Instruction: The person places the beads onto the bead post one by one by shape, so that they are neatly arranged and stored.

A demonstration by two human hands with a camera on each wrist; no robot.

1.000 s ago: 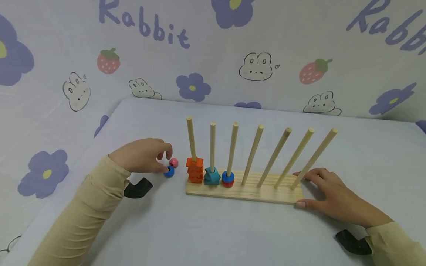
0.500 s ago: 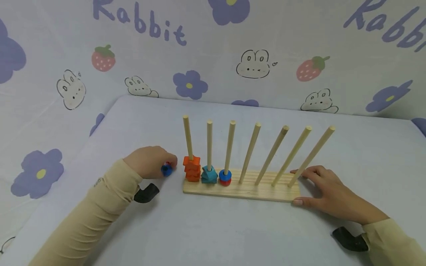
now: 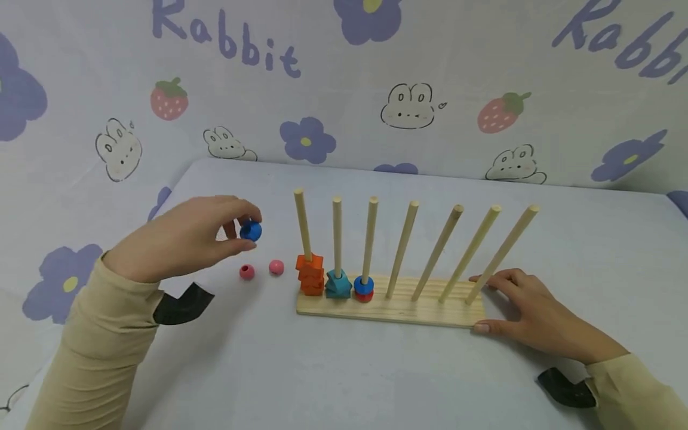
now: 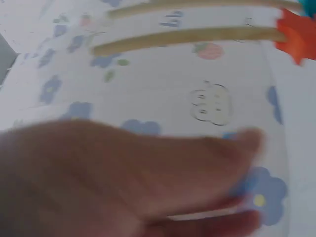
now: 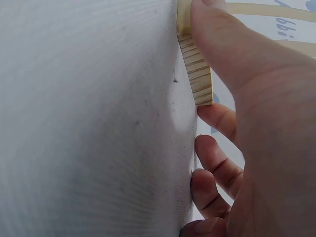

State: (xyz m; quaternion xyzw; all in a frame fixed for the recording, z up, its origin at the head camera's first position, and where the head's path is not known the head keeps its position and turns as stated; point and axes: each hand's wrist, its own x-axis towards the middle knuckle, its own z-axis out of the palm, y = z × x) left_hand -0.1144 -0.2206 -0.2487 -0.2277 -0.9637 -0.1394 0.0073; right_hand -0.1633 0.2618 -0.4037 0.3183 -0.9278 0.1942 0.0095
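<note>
Above the table, left of the pegboard, my left hand [image 3: 185,236] pinches a blue bead [image 3: 251,231] between thumb and fingers. In the left wrist view the thumb [image 4: 197,158] hides most of that bead. Two pink beads, one darker [image 3: 246,272] and one lighter [image 3: 276,267], lie on the table below. The wooden pegboard [image 3: 430,312] carries a row of upright pegs. My right hand [image 3: 532,313] grips its right end, thumb at the front corner and a finger at the back; the right wrist view shows the board's end [image 5: 197,69] between them.
On the pegboard's left pegs sit stacked orange pieces [image 3: 310,276], teal pieces [image 3: 338,285], and a blue disc [image 3: 364,284] over a red one [image 3: 364,296]. White cloth covers the table [image 3: 344,376]; a printed cloth [image 3: 344,71] hangs behind.
My left hand has closed on the blue bead and lifted it up and to the left. Both pink beads show on the table now. The right hand has kept its hold.
</note>
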